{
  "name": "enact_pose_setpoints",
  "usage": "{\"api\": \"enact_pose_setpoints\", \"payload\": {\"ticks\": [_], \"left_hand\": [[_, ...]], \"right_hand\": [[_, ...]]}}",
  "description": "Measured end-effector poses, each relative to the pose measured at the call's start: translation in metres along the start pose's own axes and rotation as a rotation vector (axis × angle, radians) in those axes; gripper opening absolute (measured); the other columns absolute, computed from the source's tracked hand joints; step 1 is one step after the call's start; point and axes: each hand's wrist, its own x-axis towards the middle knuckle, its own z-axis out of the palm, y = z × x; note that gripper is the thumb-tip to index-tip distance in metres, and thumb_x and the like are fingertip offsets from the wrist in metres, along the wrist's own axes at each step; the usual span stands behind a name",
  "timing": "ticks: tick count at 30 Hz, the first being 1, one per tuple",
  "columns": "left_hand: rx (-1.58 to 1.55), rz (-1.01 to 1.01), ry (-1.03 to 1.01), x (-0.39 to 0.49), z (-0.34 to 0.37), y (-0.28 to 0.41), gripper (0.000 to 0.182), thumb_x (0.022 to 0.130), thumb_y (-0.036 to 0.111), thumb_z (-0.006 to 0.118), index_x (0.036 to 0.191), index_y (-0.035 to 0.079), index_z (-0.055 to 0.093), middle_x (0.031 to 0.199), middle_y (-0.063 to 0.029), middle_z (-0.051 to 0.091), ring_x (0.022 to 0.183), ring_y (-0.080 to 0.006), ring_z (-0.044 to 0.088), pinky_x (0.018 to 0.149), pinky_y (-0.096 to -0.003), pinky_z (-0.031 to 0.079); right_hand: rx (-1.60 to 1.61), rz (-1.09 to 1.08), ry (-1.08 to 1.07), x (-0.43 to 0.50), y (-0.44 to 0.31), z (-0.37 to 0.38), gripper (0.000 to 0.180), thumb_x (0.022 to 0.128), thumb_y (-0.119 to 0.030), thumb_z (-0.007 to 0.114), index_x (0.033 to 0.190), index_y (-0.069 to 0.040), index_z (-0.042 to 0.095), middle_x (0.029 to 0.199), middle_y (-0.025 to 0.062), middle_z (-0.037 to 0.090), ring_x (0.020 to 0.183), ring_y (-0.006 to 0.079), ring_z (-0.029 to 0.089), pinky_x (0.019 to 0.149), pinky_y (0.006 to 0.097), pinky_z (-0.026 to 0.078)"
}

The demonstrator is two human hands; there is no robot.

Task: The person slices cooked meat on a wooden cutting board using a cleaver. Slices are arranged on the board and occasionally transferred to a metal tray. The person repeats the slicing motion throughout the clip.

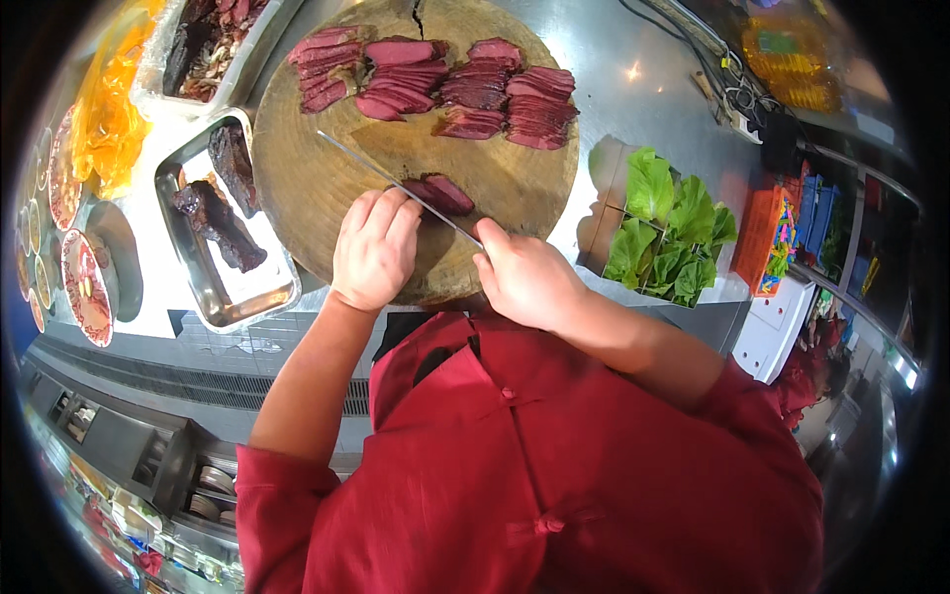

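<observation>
My right hand [523, 278] grips the handle of a knife, seen almost edge-on from its spine, so the blade [364, 163] shows as a thin line slanting up and left. Curled fingers of my left hand [377, 249] press against the blade's near side, over a piece of dark-rinded meat that they mostly hide. On the blade's other side lie a few fresh meat slices [445, 194]. Both hands are above a round wooden chopping block [312, 193], cracked at its far edge. Several fanned rows of red meat slices [475, 89] cover the block's far part.
A metal tray [223, 315] with dark meat chunks [219, 226] stands left of the block. Behind it is a tub of meat [215, 59]. Patterned bowls [89, 286] line the far left. Lettuce leaves [672, 223] stand in a container at right, near an orange basket [758, 237].
</observation>
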Motion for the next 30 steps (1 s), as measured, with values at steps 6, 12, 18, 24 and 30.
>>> {"api": "enact_pose_setpoints", "payload": {"ticks": [6,12,18,24,30], "left_hand": [[-0.015,-0.005,0.000,-0.002,-0.003,0.001,0.029,0.083,0.003,0.069,0.111,0.007,0.071,0.117,-0.0106,0.068,0.106,-0.0331,0.064,0.097,-0.0422,0.054],[0.012,-0.013,0.001,-0.007,0.001,-0.001,0.031,0.082,0.003,0.068,0.112,0.007,0.071,0.117,-0.0100,0.068,0.108,-0.0324,0.064,0.097,-0.0416,0.055],[0.006,-0.012,-0.008,-0.006,-0.002,-0.002,0.032,0.081,0.003,0.068,0.113,0.006,0.072,0.117,-0.0103,0.069,0.107,-0.0322,0.065,0.097,-0.0415,0.054],[-0.028,-0.013,-0.017,-0.007,-0.002,-0.006,0.033,0.081,0.005,0.067,0.114,0.006,0.071,0.118,-0.0106,0.068,0.108,-0.0325,0.065,0.099,-0.0418,0.054],[-0.064,-0.005,-0.019,-0.005,-0.003,-0.007,0.033,0.082,0.005,0.067,0.114,0.006,0.069,0.119,-0.0117,0.067,0.112,-0.0331,0.064,0.100,-0.0425,0.053]], "right_hand": [[-0.027,0.003,-0.050,-0.011,-0.004,-0.030,0.028,0.101,-0.015,0.063,0.118,0.000,0.047,0.076,0.0278,0.067,0.074,0.0523,0.067,0.063,0.0605,0.051],[-0.016,0.040,-0.107,-0.050,-0.019,-0.052,0.028,0.101,-0.014,0.063,0.118,0.002,0.047,0.081,0.0277,0.068,0.077,0.0512,0.067,0.064,0.0586,0.051],[0.007,0.136,-0.210,-0.056,-0.021,-0.051,0.027,0.102,-0.015,0.061,0.118,0.003,0.047,0.083,0.0288,0.068,0.079,0.0521,0.066,0.067,0.0584,0.051],[0.050,0.181,-0.223,-0.043,-0.032,-0.051,0.026,0.102,-0.013,0.062,0.118,0.002,0.047,0.079,0.0298,0.066,0.079,0.0530,0.066,0.067,0.0594,0.051],[0.042,0.053,-0.049,0.005,-0.009,-0.005,0.025,0.101,-0.013,0.063,0.117,0.000,0.049,0.078,0.0305,0.066,0.074,0.0538,0.066,0.065,0.0604,0.051]]}}
